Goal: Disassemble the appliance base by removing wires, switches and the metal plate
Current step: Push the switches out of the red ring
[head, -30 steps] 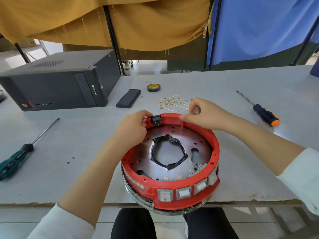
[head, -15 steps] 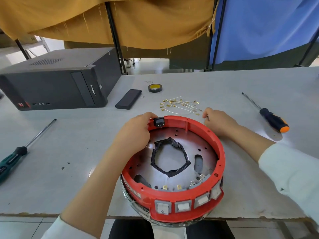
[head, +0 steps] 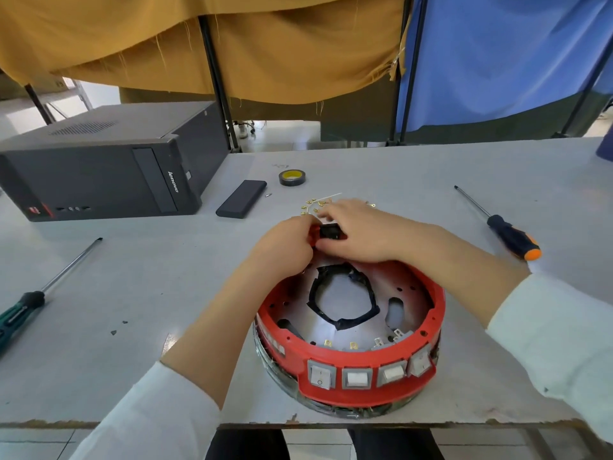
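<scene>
The round red appliance base point(head: 434, 313) stands near the table's front edge. Inside it lies the metal plate point(head: 408, 295), whose central opening is edged with black tape. Several white rocker switches point(head: 356, 378) line the front wall. A black switch point(head: 328, 232) sits in the far rim. My left hand point(head: 285, 249) grips the rim and this switch from the left. My right hand point(head: 361, 235) reaches over from the right and pinches the same switch. Loose wires with gold terminals point(head: 313, 204) lie on the table just behind my hands, partly hidden.
A black computer tower point(head: 106, 174) lies at the back left, with a black slab point(head: 241, 198) and a tape roll point(head: 292, 177) beside it. An orange-tipped screwdriver point(head: 507, 234) is on the right, a green-handled one point(head: 30, 303) on the left.
My right hand has come off the table by the loose wires and moved left onto the black switch. My left hand has stayed at that switch.
</scene>
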